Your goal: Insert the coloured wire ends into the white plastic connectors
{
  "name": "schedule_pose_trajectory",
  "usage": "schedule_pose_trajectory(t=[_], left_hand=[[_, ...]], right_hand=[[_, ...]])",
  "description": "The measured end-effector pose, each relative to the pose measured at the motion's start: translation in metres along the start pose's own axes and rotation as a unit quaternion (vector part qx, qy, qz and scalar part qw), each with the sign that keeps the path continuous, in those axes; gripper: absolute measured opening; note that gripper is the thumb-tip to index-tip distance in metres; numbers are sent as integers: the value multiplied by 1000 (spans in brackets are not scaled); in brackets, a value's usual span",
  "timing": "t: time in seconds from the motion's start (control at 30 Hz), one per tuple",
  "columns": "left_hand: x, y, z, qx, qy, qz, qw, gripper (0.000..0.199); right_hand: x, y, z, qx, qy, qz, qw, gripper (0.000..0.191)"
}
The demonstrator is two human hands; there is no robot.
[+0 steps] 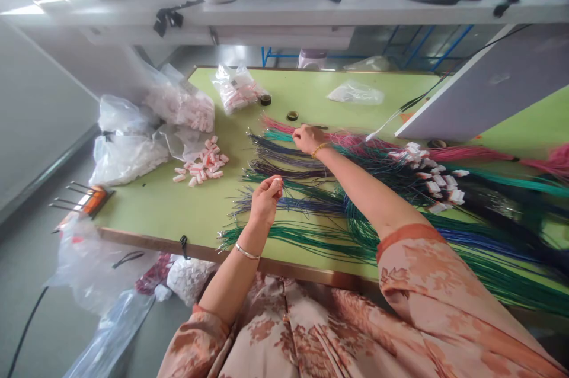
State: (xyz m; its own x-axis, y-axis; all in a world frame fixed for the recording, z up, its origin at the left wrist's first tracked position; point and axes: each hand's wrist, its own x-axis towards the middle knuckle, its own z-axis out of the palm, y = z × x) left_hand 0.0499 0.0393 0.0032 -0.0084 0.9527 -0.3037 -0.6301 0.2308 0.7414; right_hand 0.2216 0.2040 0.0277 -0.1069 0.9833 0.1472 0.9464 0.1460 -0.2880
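Note:
My left hand (265, 199) is closed in a pinch above the dark and blue wires, and a small white connector (277, 182) shows at its fingertips. Farther back, my right hand (307, 138) has its fingers pressed together on the wires where the pink wires (282, 125) and teal wires (279, 135) lie; which single wire it grips is hidden. Bundles of dark wires (284, 156), blue wires (306, 204) and green wires (293, 233) lie side by side, metal-tipped ends to the left. White connectors (438, 182) sit on wires beneath and beyond my right forearm.
Loose white-and-orange connectors (204, 163) are heaped on the green table (178, 212), beside filled plastic bags (128, 147). Two tape rolls (292, 115) lie near the back. An orange holder with metal prongs (94, 201) stands at the left edge. A panel (480, 87) rises at right.

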Motion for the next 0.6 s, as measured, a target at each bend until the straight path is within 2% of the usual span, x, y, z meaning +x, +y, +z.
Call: schedule_pose_trajectory(t=[0.13, 0.23, 0.43, 0.6], left_hand=[[0, -1, -2, 1, 2, 0, 1000, 25], [0, -1, -3, 5, 3, -3, 1000, 25], [-1, -2, -3, 4, 2, -9, 1000, 29], [-1, -2, -2, 2, -1, -9, 1000, 29]], right_hand=[[18, 3, 23, -55, -41, 3, 998, 20], [21, 4, 29, -77, -56, -9, 995, 22], [18, 10, 24, -87, -51, -59, 993, 28], [20, 10, 14, -20, -38, -23, 999, 26]])
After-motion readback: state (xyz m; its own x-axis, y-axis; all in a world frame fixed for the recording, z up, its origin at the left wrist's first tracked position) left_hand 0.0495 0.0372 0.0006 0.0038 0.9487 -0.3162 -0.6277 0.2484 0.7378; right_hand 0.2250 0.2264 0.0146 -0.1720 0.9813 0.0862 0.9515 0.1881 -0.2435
